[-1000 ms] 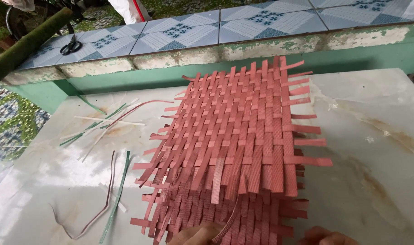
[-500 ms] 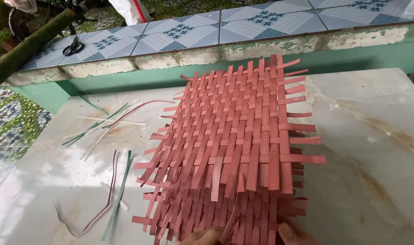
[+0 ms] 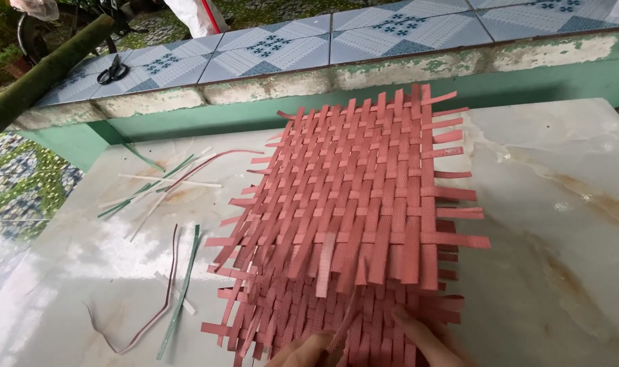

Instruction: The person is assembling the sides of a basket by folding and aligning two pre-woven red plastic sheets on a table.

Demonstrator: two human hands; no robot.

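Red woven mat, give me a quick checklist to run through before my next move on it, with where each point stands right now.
1. Both hands on the red woven mat: ok, left hand and right hand touch its near edge.
2. Mat on the marble table: ok, though its near part is lifted or folded over.
3. Near strip ends tucked in: not ok, several hang loose.
4. Loose offcut strips clear of the mat: ok, they lie to its left.
5. Scissors within reach: cannot tell, they lie on the tiled ledge.

Red woven strip mat [image 3: 363, 204] lies flat on the marble table; loose ends fringe its edges.
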